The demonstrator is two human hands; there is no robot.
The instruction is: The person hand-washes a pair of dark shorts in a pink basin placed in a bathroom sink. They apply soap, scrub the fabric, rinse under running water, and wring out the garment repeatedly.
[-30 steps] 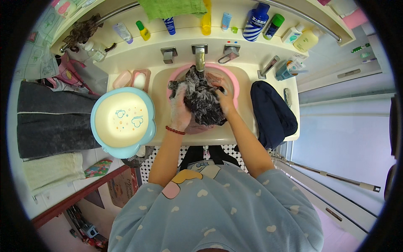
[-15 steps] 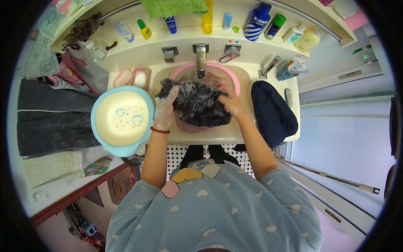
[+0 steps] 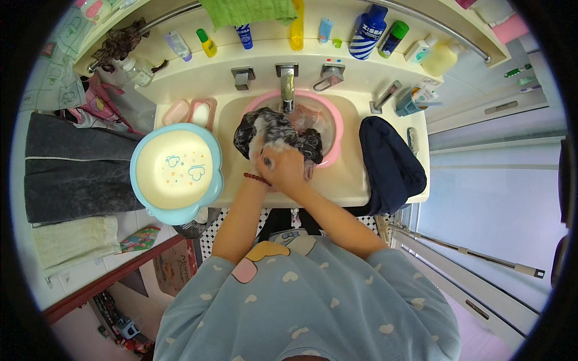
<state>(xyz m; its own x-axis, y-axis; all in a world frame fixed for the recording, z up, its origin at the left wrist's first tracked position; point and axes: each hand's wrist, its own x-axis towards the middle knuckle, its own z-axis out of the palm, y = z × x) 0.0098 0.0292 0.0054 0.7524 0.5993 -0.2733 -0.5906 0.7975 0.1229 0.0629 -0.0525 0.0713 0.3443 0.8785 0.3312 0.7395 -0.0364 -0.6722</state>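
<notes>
A black cloth, wet and streaked with white suds, is bunched over a pink basin that stands in the cream sink. My left hand, sudsy and with a red bead bracelet at the wrist, is closed on the cloth. My right hand crosses in close against it and presses a fold of the same cloth, its fingers curled and partly hidden. Pinkish fabric shows in the water on the basin's right side. Just beyond the cloth is the metal faucet.
On the left of the counter rests a cream basin with a light blue rim, beside soap dishes. A folded navy cloth lies right of the sink. Bottles and tubes line the back ledge. A toothbrush cup stands back right.
My hands have come together at the near side of the basin; the right moved left and toward me. The cloth, earlier spread between them, is now bunched, uncovering the basin's right side.
</notes>
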